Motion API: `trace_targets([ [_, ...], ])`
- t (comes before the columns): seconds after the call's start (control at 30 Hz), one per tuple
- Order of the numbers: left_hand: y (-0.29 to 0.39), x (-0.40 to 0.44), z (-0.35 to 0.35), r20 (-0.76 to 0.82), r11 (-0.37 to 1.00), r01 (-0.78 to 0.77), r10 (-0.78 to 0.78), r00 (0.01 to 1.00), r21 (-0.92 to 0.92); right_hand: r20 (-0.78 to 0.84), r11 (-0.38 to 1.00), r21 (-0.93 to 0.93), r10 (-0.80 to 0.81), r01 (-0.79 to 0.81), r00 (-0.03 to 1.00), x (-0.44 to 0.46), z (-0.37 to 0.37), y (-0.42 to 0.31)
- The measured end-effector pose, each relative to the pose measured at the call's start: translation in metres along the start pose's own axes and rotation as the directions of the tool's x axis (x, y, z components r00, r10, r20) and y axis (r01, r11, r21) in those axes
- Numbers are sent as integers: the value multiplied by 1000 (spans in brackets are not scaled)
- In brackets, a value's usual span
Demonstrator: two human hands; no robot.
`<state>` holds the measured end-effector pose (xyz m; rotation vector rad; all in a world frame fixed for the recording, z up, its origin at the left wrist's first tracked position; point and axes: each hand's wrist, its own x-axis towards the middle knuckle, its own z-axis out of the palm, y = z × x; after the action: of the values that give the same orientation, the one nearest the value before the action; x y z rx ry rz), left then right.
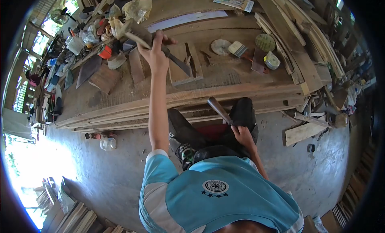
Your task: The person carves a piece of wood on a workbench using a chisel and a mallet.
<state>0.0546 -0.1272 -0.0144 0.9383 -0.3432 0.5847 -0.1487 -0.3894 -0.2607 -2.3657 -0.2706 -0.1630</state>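
Note:
My left hand [155, 54] is raised over the bench with its fingers closed round a brush-like wooden piece [138, 33]. A dark flat blade [179, 64] sticks out on the other side of that hand; whether it belongs to the same piece, I cannot tell. Below the blade lies a wooden board [176, 75] with a dark slot cut in it. Close to my lap, my right hand [243, 137] is closed on a tool with a dark wooden handle [219, 109]. The handle points up toward the bench, and the tool's lower end is hidden.
On the wooden bench [132, 106] are a paintbrush [238, 49], a small round tin [272, 61] and round lids [220, 47]. Long planks [296, 44] line the right side. Bags, an orange container [105, 51] and other clutter crowd the left. Offcuts [306, 130] lie on the floor.

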Motion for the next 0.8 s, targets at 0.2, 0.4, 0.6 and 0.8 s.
trace_targets([
  [0.2, -22, -2, -17, -82, 989, 75, -87, 993, -130, 7, 999, 0, 40, -40, 999, -2, 2, 4],
  [0.4, -24, -3, -9, -3, 1000, -5, 4, 1000, -23, 43, 998, 47, 41, -43, 998, 1, 0, 0],
  [0.6, -32, -1, 10, 160, 955, -158, 120, 980, 252, 79, 993, 57, 99, -104, 992, 2, -7, -4],
  [0.8, -45, 5, -5, 141, 943, -174, 138, 980, 285, 328, 673, 583, 318, -455, 890, -1, -43, -11],
])
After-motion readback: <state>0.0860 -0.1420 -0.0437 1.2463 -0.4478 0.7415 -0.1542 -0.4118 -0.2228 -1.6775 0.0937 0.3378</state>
